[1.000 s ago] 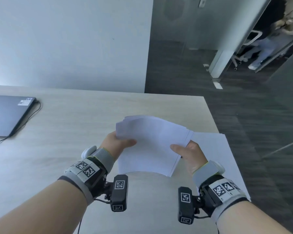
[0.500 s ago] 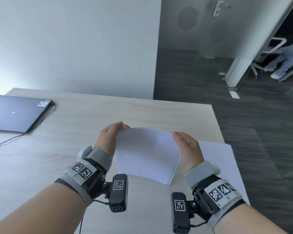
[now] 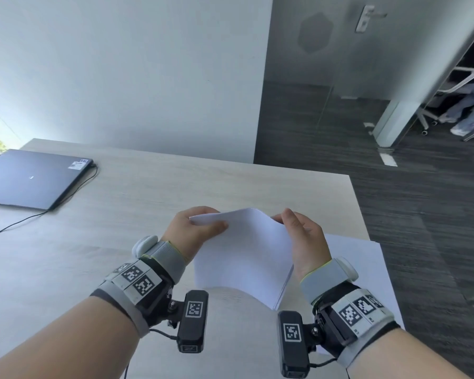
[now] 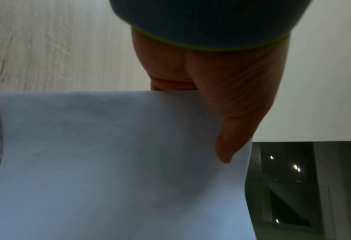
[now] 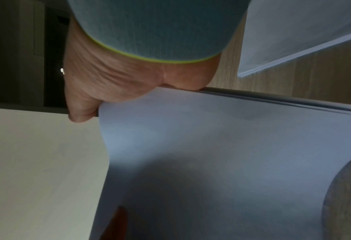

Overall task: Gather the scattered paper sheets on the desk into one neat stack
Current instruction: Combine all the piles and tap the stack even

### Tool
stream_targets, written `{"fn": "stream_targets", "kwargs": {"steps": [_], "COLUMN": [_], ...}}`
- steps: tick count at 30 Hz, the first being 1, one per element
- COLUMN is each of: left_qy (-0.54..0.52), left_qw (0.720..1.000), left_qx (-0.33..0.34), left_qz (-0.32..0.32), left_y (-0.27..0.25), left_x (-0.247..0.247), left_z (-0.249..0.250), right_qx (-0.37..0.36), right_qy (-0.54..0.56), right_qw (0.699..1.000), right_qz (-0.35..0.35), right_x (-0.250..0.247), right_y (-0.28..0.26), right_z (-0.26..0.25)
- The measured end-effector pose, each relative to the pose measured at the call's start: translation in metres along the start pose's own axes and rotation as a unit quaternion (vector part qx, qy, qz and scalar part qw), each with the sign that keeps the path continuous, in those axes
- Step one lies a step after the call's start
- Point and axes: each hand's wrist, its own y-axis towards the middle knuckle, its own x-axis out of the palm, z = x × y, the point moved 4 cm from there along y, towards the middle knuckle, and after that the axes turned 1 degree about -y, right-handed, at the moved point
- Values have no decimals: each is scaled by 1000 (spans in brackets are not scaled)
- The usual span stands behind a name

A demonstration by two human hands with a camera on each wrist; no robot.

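A bundle of white paper sheets (image 3: 244,255) stands on its lower edge on the light wooden desk (image 3: 148,192), bowed between my two hands. My left hand (image 3: 194,231) grips its upper left corner, thumb on the near face. My right hand (image 3: 301,236) holds the right edge, fingers curled over the top. The left wrist view shows the thumb lying on the paper bundle (image 4: 119,162). In the right wrist view the bundle (image 5: 221,154) shows several layered edges under the palm. Another white sheet (image 3: 367,269) lies flat on the desk behind my right hand, at the desk's right edge.
A closed dark laptop (image 3: 30,179) with a black cable (image 3: 25,222) lies at the desk's far left. The desk ends at the right, with dark floor (image 3: 421,214) beyond. Far right, a person's legs (image 3: 473,110) and a white office chair (image 3: 443,105) show behind a glass door.
The fanned, uneven sheets have been drawn together into one bundle and tipped upright. Both hands slid up to the top corners, and the head view tilted up and left.
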Motion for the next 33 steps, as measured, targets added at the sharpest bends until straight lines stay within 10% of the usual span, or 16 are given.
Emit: {"fn": "stream_targets", "kwargs": {"steps": [17,25,33], "left_qy": [-20,66,-16], "left_qw": [999,992,994], "left_qx": [23,-103,-108], "left_qz": [26,13,-22], "left_y": [8,2,-4], "left_x": [7,2,11], "left_z": [-2,-58,-72], "right_qx": [-49,127,156], "right_qy": [-70,-147,-94], "right_qw": [996,980,983], "right_qz": [25,-39,-13], "right_x": [-16,-31,-46], "right_y": [7,6,-4], "right_z": [6,65,79]}}
